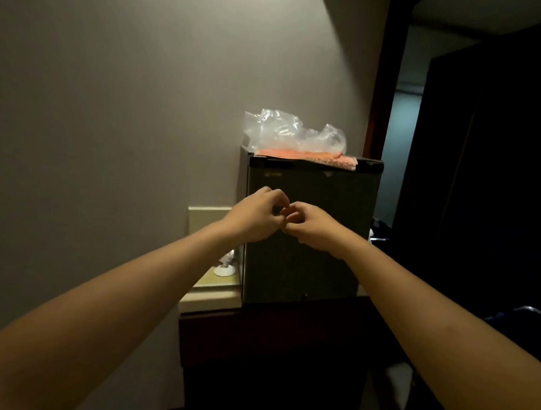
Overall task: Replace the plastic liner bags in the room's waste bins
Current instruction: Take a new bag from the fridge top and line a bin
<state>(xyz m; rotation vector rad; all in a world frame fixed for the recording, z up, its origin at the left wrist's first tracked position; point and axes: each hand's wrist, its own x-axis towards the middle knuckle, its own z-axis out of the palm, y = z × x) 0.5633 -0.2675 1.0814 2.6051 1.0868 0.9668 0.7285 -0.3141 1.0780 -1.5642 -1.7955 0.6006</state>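
Up against the plain wall, to the left of the hands and lower, a pale worktop [209,301] carries a small white object [224,269] too blurred to identify, lying just beside the left flank of a dark mini fridge [310,268]. Both bare forearms reach forward and meet in front of the fridge door. The left hand [254,218] has its fingers curled inward, and the right hand [313,227] is curled the same way, the fingertips of the two touching or nearly touching; whether anything is pinched between them cannot be told in this dim light. Above the hands and slightly right of them, on the fridge's top, sits the clear plastic bag [292,133]: thin, see-through, crumpled and puffed into shiny folds, apart from both hands. It rests on a flat pink-orange cloth [308,155] whose right corner hangs a little over the fridge's front edge. A small mark near the door's upper left corner, above the left hand, is too faint to read. The fridge stands on a dark wooden cabinet [257,337] below the hands. To the right of the right hand, a dark wooden door frame [389,86] borders an open doorway into a dim space, and beyond that the room falls into deep shadow where nothing can be made out.
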